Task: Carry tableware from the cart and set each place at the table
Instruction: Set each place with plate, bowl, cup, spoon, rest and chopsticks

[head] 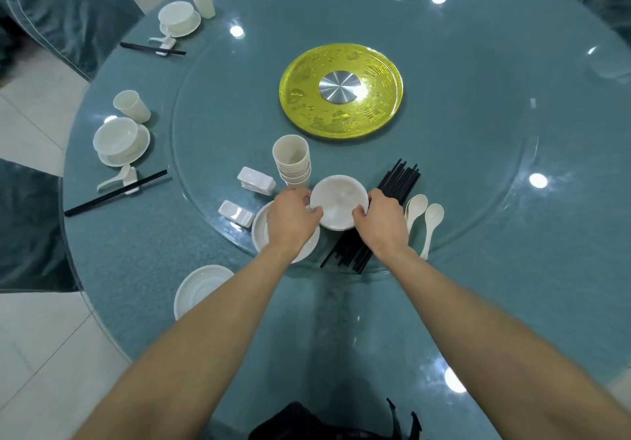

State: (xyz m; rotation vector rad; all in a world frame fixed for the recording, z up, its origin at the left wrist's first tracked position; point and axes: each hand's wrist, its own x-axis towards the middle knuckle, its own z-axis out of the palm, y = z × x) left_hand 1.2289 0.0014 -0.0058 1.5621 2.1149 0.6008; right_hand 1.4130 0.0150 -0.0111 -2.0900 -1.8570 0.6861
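— Where are the hands?
— Both are on the white bowl [339, 202], at the near edge of the glass turntable [478, 200]. The left hand [290, 221] grips its left rim and the right hand [384, 221] its right rim, fingers curled over the edge.
— Is it lifted?
— I cannot tell. It is over the bundle of black chopsticks [399, 180].
— What lies around it?
— A stack of cups [292, 163] is just beyond the left hand, with plates [261, 231] under that hand. Chopstick rests [256, 180] lie to the left and two spoons [416, 207] to the right.
— And the places?
— A lone plate [201, 289] lies on the worktop [136, 251], near left. Farther left are two set places [121, 142], each with a bowl on a plate, a cup, a spoon and chopsticks.
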